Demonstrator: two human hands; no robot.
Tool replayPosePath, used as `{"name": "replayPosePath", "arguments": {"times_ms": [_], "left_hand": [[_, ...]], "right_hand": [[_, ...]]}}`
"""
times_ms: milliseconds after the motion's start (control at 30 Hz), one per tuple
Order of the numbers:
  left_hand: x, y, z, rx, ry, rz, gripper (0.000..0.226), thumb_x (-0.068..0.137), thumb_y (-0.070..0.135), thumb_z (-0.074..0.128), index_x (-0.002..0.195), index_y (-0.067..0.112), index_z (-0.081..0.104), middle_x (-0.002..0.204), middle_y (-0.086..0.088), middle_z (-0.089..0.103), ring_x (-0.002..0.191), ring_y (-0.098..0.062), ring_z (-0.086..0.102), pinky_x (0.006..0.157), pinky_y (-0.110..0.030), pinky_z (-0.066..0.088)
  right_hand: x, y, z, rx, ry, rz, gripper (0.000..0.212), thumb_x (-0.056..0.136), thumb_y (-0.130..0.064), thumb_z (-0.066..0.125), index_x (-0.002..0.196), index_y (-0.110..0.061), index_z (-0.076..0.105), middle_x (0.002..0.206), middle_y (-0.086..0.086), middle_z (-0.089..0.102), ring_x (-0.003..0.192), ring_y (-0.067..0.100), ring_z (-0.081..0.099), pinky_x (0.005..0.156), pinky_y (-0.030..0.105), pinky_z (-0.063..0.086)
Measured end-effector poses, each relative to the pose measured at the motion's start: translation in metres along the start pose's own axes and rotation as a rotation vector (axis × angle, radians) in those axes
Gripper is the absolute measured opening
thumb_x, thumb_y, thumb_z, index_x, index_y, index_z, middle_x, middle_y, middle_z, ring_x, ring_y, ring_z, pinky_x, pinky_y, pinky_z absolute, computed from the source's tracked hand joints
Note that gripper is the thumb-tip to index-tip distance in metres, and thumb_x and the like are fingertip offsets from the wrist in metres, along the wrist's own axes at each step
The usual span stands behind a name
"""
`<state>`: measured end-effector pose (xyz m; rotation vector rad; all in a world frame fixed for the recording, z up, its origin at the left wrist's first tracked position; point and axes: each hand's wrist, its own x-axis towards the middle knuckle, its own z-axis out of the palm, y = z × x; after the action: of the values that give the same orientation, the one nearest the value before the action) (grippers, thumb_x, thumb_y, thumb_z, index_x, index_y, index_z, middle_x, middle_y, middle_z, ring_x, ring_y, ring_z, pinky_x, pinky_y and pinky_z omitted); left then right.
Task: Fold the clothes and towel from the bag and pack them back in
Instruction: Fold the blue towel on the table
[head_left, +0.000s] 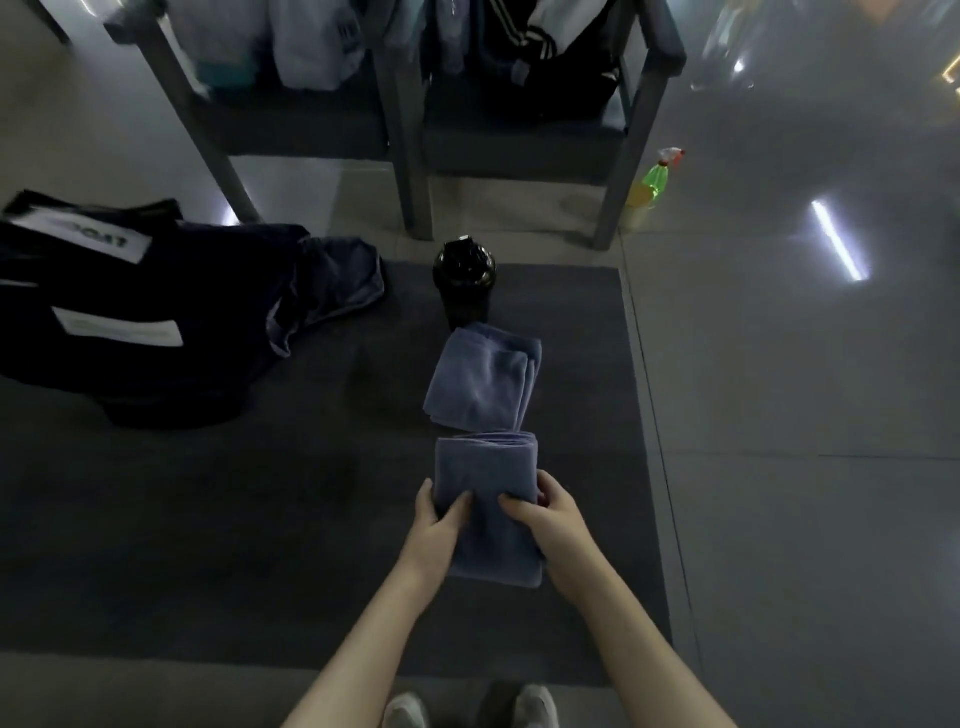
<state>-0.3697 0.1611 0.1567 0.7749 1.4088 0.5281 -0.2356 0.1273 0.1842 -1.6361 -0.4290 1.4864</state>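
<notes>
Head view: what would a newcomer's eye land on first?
The left hand and right hand grip a folded blue towel low at centre, a second folded blue cloth just beyond it. A dark bag lies at left; a bright green spray bottle stands far right.

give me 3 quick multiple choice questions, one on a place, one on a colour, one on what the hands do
1. Where does the black bottle stand? A. on a shelf B. on the mat, beyond the laid-down towel C. in a sink
2. What colour is the spray bottle by the chair leg? A. red B. white C. green
3. What are the left hand and right hand doing? A. both grip a second folded towel B. both hang idle C. both point
Key: 1 B, it stands past that towel; 2 C, bright green body; 3 A, both curl round it.
</notes>
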Motion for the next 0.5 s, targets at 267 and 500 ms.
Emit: {"name": "replayPosePath", "arguments": {"times_ms": [267, 500], "left_hand": [[0.012, 0.079, 0.003, 0.033, -0.016, 0.046, 0.025, 0.089, 0.016, 0.063, 0.113, 0.011, 0.055, 0.107, -0.009, 0.065, 0.092, -0.015, 0.063, 0.07, -0.022, 0.049], [0.082, 0.112, 0.011, 0.22, 0.064, 0.223, 0.046, 0.09, 0.018, 0.063, 0.131, 0.025, 0.043, 0.112, 0.008, 0.058, 0.102, -0.01, 0.057, 0.078, -0.025, 0.048]], "right_hand": [[0.019, -0.074, -0.005, 0.05, 0.008, -0.03, 0.015, 0.086, -0.011, 0.064, 0.1, -0.015, 0.06, 0.104, 0.013, 0.068, 0.098, 0.027, 0.064, 0.086, 0.041, 0.054], [0.091, -0.089, 0.015, 0.084, 0.138, -0.031, 0.013, 0.09, -0.012, 0.058, 0.1, -0.02, 0.059, 0.1, 0.005, 0.065, 0.096, 0.021, 0.06, 0.073, 0.029, 0.051]]}}
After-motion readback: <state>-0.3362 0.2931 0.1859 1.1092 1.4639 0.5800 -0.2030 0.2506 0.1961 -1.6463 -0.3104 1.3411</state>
